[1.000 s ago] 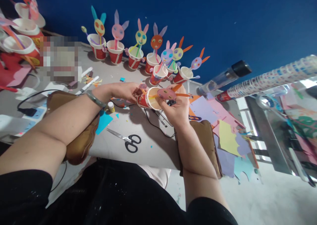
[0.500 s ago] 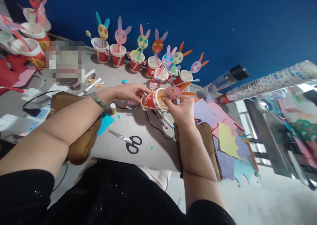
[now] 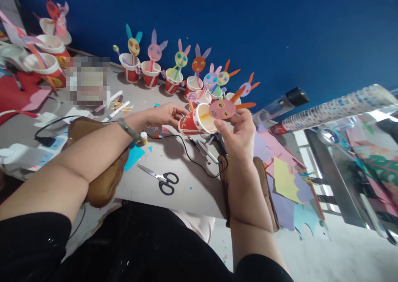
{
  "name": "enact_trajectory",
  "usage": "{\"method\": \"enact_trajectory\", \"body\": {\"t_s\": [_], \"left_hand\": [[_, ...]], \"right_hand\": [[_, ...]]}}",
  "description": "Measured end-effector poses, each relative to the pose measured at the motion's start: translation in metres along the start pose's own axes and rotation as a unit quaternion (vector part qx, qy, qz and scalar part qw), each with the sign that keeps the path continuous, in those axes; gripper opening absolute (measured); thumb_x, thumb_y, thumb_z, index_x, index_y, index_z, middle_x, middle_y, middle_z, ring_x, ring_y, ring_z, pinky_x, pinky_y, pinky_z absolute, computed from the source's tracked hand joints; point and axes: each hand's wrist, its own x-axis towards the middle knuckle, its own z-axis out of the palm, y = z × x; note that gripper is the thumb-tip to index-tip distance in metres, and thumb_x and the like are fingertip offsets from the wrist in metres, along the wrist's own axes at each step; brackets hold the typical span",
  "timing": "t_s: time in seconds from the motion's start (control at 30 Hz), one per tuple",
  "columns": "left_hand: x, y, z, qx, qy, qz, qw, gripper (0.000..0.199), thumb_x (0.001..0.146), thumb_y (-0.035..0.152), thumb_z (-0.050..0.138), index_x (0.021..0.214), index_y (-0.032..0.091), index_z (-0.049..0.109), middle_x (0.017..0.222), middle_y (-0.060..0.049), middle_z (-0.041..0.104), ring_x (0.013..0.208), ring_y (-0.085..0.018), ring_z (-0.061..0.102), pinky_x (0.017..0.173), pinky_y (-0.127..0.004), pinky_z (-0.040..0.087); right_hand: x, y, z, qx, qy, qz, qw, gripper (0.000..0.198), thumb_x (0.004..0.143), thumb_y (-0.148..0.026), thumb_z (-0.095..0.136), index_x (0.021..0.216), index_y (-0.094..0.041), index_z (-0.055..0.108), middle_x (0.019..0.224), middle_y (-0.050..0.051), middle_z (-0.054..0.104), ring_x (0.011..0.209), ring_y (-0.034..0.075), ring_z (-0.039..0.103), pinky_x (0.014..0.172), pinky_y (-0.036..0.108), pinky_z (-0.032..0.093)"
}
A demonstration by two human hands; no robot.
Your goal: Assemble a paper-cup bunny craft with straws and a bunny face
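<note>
A red-and-white paper cup (image 3: 191,122) is held tilted over the table, its mouth toward the right. The fingers of my left hand (image 3: 169,115) are closed round its base end. A pink paper rabbit head (image 3: 222,108) with orange ears stands out of the cup's mouth on a yellow strip. Close by the rim, my right hand (image 3: 239,131) has its fingers behind the rabbit head and its thumb at the lower edge; its exact grip is partly hidden. Below lie black-handled scissors (image 3: 163,180), and a small yellow bottle (image 3: 143,138) stands near my left wrist.
Finished-looking rabbit cups (image 3: 151,73) line the blue wall (image 3: 264,29). A long stack of paper cups (image 3: 336,108) lies at right, beside coloured paper sheets (image 3: 284,180). Brown cushions (image 3: 105,178) sit under both forearms. A black cable (image 3: 186,151) crosses the table; a power strip (image 3: 52,147) is at left.
My right hand has shifted right and slightly up, and its thumb has come away from inside the cup's rim. The cup and rabbit head have tipped up a little.
</note>
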Motion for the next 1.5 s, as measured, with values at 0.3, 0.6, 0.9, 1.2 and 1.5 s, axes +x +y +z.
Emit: {"method": "enact_trajectory", "body": {"t_s": [0.3,0.6,0.9,1.2,1.5], "left_hand": [[0.002,-0.002,-0.009,-0.062,0.072,0.061,0.994,0.058,0.058,0.025,0.101,0.111,0.017,0.079,0.104,-0.009,0.081,0.099,-0.026,0.078,0.086,-0.038,0.063],[0.002,0.002,-0.014,-0.131,0.137,0.072,0.979,0.058,0.060,0.022,0.100,0.113,0.019,0.078,0.108,-0.007,0.082,0.097,-0.019,0.077,0.088,-0.033,0.062],[0.007,-0.001,-0.021,-0.142,0.120,0.084,0.979,0.064,0.056,0.026,0.103,0.115,0.021,0.079,0.108,-0.007,0.083,0.086,-0.016,0.077,0.079,-0.027,0.060],[0.010,-0.003,-0.019,-0.141,0.134,0.089,0.977,0.064,0.058,0.027,0.103,0.116,0.019,0.077,0.099,-0.007,0.083,0.084,-0.016,0.076,0.082,-0.031,0.061],[0.016,-0.012,-0.019,-0.160,0.124,0.089,0.975,0.058,0.058,0.021,0.101,0.112,0.017,0.078,0.101,-0.009,0.081,0.088,-0.018,0.077,0.082,-0.032,0.061]], "right_hand": [[-0.001,0.005,0.005,0.024,0.115,-0.090,0.989,0.047,0.105,-0.062,0.052,0.137,-0.029,0.055,0.116,0.009,0.073,0.114,0.026,0.074,0.104,0.056,0.059],[-0.013,0.008,0.026,0.009,0.038,-0.018,0.999,0.023,0.096,-0.044,0.070,0.107,-0.023,0.069,0.102,0.007,0.079,0.094,0.022,0.075,0.088,0.041,0.060],[-0.024,0.003,0.038,-0.079,-0.063,-0.054,0.993,0.012,0.094,-0.035,0.069,0.099,-0.024,0.071,0.087,0.003,0.079,0.082,0.021,0.075,0.084,0.040,0.060],[0.009,-0.017,0.047,-0.068,-0.016,-0.118,0.991,0.033,0.097,-0.038,0.066,0.127,-0.025,0.061,0.087,0.000,0.077,0.071,0.016,0.070,0.070,0.033,0.059],[0.035,-0.025,0.058,-0.137,0.001,-0.120,0.983,0.037,0.100,-0.048,0.061,0.128,-0.025,0.064,0.083,0.001,0.072,0.059,0.015,0.060,0.059,0.032,0.052]]}}
